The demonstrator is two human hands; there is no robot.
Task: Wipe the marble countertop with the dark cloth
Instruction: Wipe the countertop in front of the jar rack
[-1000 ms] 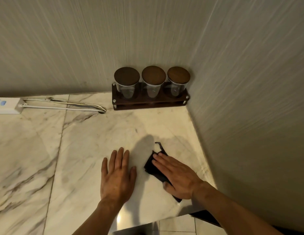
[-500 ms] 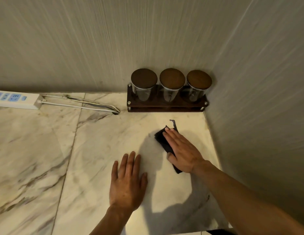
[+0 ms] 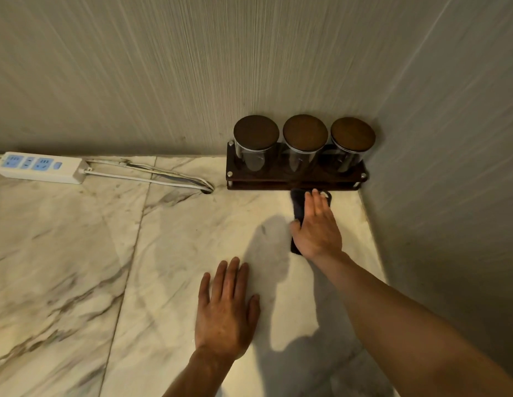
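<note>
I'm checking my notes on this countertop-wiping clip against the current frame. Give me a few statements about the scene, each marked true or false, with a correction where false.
1. The right hand presses flat on the dark cloth. True.
2. The left hand holds a second cloth. False: it lies flat and empty on the marble countertop.
3. Three lidded jars stand in the wooden rack in the corner. True.
4. The cloth lies far from the rack, near the counter's front edge. False: its far end reaches the rack's base.
5. The power strip sits to the right of the rack. False: it lies at the far left, by the back wall, its cable running toward the rack.
</note>
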